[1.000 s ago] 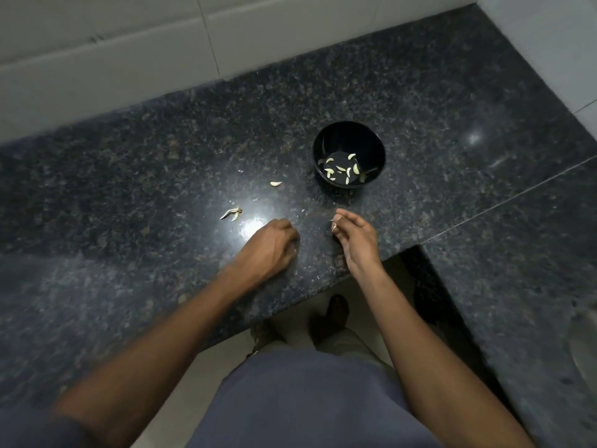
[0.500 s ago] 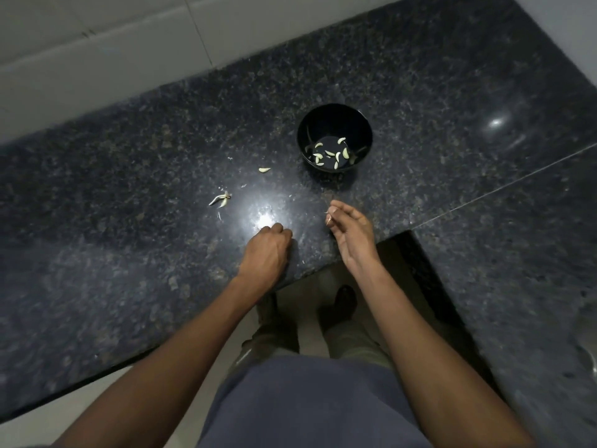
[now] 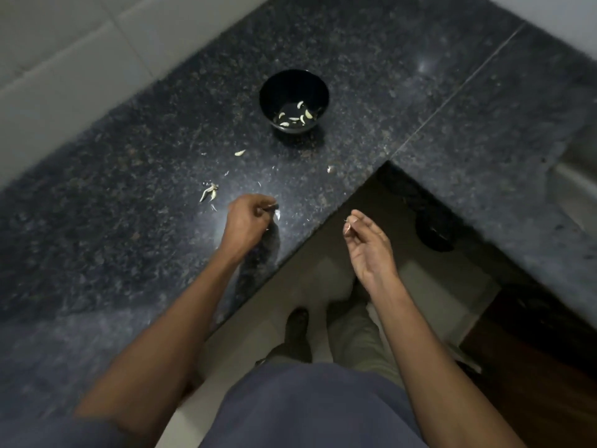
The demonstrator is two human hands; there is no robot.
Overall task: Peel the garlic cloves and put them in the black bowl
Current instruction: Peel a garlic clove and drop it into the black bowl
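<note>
Papery garlic skins (image 3: 209, 192) litter your speckled dark granite counter (image 3: 129, 189). The round black bowl (image 3: 294, 101), holding peeled cloves (image 3: 295, 114), sits beyond your left hand (image 3: 247, 221), curled around something unclear; your right hand (image 3: 368, 247) pinches a skin scrap (image 3: 346, 228).

From my feed I see two bare forearms, uncovered from wrist to elbow, with no watch, ring or band on either one. A dull blue-grey shirt (image 3: 310, 412) fills the bottom of the view, its short sleeve (image 3: 48, 431) showing at the lower left corner. Below it are pale khaki trousers (image 3: 358, 344), creased along the leg, and one dark shoe (image 3: 295, 321) on the floor.
</note>
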